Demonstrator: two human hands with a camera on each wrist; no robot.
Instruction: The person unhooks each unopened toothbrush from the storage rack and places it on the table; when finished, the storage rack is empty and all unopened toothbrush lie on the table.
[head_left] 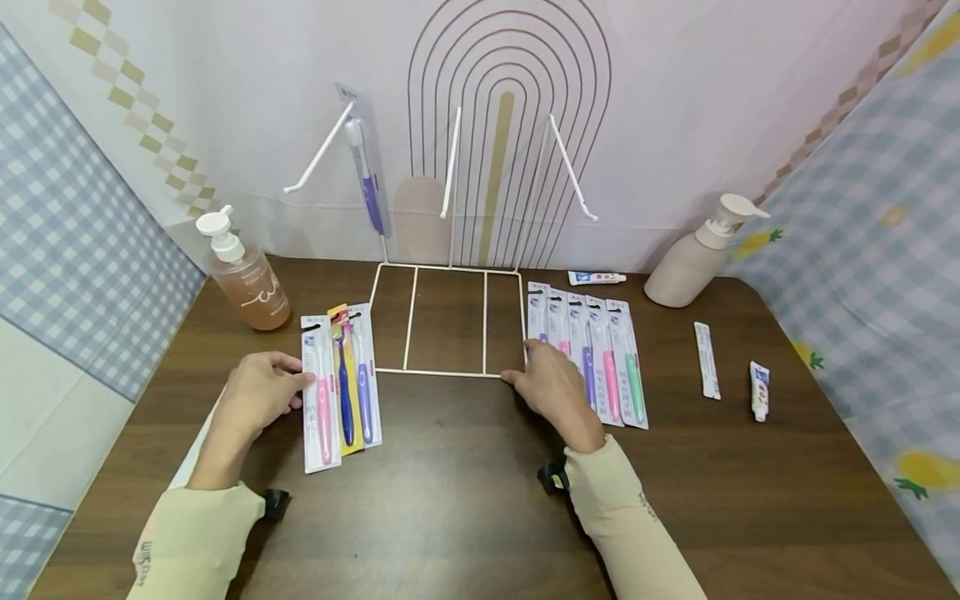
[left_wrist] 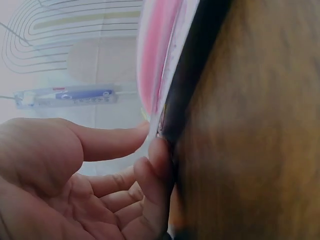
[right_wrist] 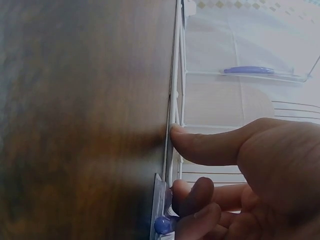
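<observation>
My left hand (head_left: 262, 392) pinches the edge of a packaged pink toothbrush (head_left: 323, 408) between thumb and fingers, as the left wrist view also shows. Beside it lie a yellow-backed pack with a dark blue toothbrush (head_left: 346, 392) and a packaged purple toothbrush (head_left: 363, 383), overlapping. At the front right corner of a white wire display rack (head_left: 435, 372), my right hand (head_left: 555, 387) holds the frame, thumb against the front bar and fingers bent near the side bar. Several packaged toothbrushes (head_left: 613, 383) fan out right of that hand, which partly covers them. Another purple toothbrush pack (head_left: 369, 196) hangs on the rack's left hook.
A clear pump bottle (head_left: 255, 292) of amber liquid stands at the back left, a beige pump bottle (head_left: 686, 267) at the back right. Small tubes (head_left: 596, 277) and a thin sachet (head_left: 707, 360) lie on the right. Three white hooks (head_left: 452, 167) jut forward over the rack.
</observation>
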